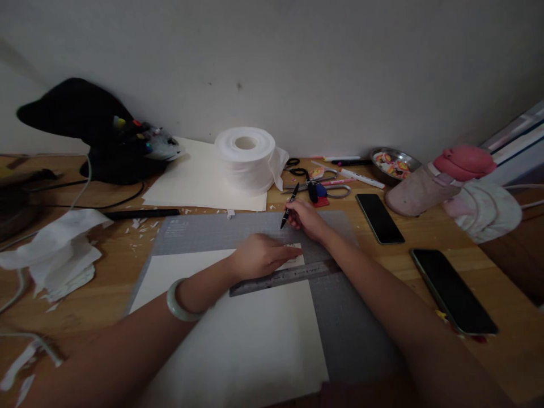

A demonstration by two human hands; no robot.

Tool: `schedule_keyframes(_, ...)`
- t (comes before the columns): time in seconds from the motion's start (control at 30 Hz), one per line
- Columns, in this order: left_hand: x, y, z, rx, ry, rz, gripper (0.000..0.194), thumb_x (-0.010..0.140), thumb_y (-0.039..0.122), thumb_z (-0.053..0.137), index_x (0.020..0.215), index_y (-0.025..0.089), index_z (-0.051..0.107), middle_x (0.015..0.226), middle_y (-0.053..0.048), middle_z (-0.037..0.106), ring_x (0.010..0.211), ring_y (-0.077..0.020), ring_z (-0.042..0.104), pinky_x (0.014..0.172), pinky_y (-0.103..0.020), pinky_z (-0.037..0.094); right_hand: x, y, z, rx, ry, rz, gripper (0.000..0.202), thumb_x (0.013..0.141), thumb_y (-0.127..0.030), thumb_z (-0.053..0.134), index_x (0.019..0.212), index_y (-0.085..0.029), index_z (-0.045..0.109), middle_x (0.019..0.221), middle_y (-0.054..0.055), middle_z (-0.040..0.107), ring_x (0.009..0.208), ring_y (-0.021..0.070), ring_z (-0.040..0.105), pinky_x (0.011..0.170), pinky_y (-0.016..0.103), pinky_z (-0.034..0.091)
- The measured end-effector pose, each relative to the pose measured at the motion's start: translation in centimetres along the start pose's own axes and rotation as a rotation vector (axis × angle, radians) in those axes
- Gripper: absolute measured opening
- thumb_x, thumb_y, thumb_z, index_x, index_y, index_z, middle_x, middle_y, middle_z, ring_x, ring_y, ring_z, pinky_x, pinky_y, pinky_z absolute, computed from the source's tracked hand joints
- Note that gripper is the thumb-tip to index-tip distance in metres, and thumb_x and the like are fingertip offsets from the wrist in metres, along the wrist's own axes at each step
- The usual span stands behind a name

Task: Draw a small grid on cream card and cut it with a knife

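My right hand (306,218) is closed round a black marker pen (293,198), held tilted above the grey cutting mat (348,323), just beyond the far edge of a large white sheet of paper (255,345). Stretched out over that sheet is my left hand (260,255), its fingers pointing right. It lies against the far side of a metal ruler (276,279), which crosses the paper and reaches onto the mat. Small dark pen lines show on the paper by my left fingertips, partly covered by them.
Behind the mat stand a white tissue roll (246,161), stacked paper (191,181), scissors (335,190) and a metal bowl (395,164). On the right are two phones (379,218) and a pink-lidded bottle (429,184). Crumpled tissue (63,249), cables and a black cap (76,113) occupy the left.
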State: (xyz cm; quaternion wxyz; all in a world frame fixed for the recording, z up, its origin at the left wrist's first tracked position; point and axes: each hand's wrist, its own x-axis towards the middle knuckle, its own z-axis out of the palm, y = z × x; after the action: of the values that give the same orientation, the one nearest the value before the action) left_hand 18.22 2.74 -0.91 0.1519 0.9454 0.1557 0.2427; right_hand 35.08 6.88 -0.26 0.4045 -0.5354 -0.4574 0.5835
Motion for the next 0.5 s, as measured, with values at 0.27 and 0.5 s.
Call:
schedule_keyframes(0.27,0.06,-0.25,0.03,-0.027,0.028,-0.121,0.027,0.089,0.023,0.045,0.112,0.022,0.061,0.087,-0.003,0.071,0.068,-0.0131,0.065,0.060,-0.021,0.046,-0.09,-0.12,0.08,-0.014,0.020,0.000,0.013,0.073,-0.026,0.049,0.063,-0.018,0.048,0.044,-0.005,0.044,0.036,0.0061,0.039,0.033,0.018,0.023)
schedule_keyframes(0.5,0.08,-0.53,0.46,0.045,0.094,-0.190,0.027,0.089,0.025,0.047,0.111,0.022,0.061,0.083,-0.002,0.072,0.062,-0.0138,0.065,0.055,-0.022,0.045,-0.13,-0.22,0.13,0.008,0.026,-0.007,0.011,0.072,-0.023,0.048,0.062,-0.017,0.049,0.044,-0.006,0.044,0.036,0.0058,0.039,0.033,0.017,0.024)
